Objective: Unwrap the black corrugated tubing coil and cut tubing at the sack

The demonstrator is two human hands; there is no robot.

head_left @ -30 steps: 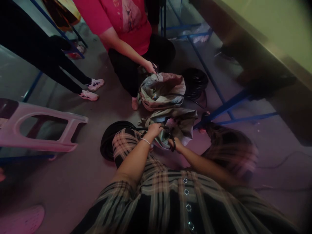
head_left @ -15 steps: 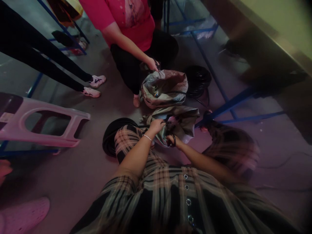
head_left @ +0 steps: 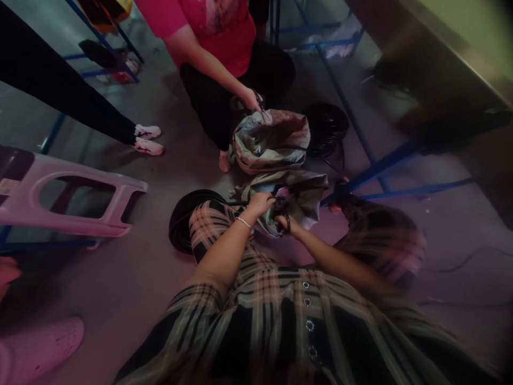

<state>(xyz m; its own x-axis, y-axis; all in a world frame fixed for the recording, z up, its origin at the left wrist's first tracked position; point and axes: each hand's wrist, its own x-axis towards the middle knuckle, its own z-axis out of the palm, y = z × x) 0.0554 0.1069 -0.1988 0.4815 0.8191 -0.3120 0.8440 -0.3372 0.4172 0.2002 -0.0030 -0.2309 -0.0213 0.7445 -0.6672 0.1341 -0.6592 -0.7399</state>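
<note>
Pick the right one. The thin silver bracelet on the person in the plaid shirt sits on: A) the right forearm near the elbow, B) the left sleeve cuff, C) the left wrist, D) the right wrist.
C: the bracelet circles the wrist just behind the left hand, while the right hand has a bare wrist.

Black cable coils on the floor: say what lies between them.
Head view: between the near coil and the far coil lie an upper sack and a lower sack.
</note>
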